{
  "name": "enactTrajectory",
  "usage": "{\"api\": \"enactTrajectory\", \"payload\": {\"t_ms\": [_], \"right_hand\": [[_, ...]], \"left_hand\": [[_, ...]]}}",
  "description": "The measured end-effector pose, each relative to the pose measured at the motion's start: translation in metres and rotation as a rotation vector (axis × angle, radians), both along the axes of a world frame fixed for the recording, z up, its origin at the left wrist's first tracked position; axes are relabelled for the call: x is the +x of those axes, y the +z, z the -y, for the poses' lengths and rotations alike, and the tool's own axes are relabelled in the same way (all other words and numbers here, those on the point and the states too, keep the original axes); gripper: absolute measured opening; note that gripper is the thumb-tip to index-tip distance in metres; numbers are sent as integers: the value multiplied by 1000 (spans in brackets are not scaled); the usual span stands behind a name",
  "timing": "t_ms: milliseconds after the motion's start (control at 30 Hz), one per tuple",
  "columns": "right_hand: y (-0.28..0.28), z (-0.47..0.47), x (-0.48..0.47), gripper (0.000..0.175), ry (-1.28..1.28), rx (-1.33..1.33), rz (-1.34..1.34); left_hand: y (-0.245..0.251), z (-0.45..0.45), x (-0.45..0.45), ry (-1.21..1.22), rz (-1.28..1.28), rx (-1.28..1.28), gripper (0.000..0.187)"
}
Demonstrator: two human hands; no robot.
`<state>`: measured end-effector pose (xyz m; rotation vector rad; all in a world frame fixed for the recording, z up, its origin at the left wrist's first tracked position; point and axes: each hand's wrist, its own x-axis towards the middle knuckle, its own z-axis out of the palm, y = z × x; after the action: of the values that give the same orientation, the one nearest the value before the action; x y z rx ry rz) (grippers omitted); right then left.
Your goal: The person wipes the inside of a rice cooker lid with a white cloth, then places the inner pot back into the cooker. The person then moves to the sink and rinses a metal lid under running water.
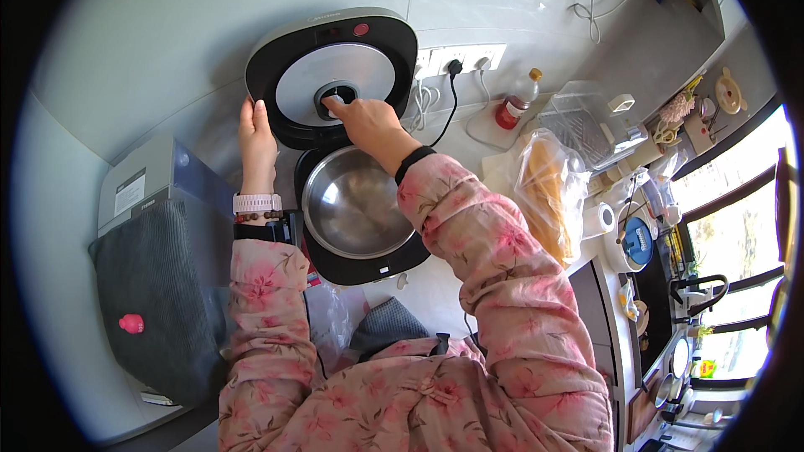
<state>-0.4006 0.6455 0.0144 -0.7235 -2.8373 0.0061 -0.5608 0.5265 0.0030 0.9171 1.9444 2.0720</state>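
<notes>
A Midea electric cooker stands before me, its black-rimmed lid [264, 85] raised upright against the wall. My left hand [256, 135] grips the lid's left edge. My right hand [370, 125] reaches across to the lid's middle. Its fingertips are at the round dark recess [325, 114] in the silver inner plate [295, 91]. Something small and whitish shows by these fingers, but I cannot tell whether they hold it. Below the lid, a shiny metal inner pot [352, 207] sits in the black cooker body [352, 270]. My right forearm covers part of the pot's right side.
To the left stands a grey appliance [141, 182] under a dark cloth [151, 289]. Plugged-in cords hang from wall sockets [465, 56]. On the right are a red-liquid bottle [516, 103], a clear plastic container [575, 122] and bagged bread [543, 188]. A grey cloth [389, 323] lies near me.
</notes>
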Motion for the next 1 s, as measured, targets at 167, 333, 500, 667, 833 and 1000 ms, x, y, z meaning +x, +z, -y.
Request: {"api": "enactTrajectory", "payload": {"t_ms": [167,333,500,667,833,1000], "right_hand": [[5,-12,3,56,84,68,23],[3,-10,8,60,89,12,-17],[-9,-3,22,60,37,66,-53],[-19,3,17,61,-15,1,-86],[-21,3,-2,64,-7,-91,-88],[-15,7,0,62,-66,107,-7]], "left_hand": [[0,2,1,9,-14,-32,45],[2,1,1,12,-27,-37,44],[2,3,-1,-9,-21,-55,47],[2,2,0,22,-45,-60,44],[4,2,1,-7,-13,-82,45],[-1,0,-2,49,-37,-89,45]]}}
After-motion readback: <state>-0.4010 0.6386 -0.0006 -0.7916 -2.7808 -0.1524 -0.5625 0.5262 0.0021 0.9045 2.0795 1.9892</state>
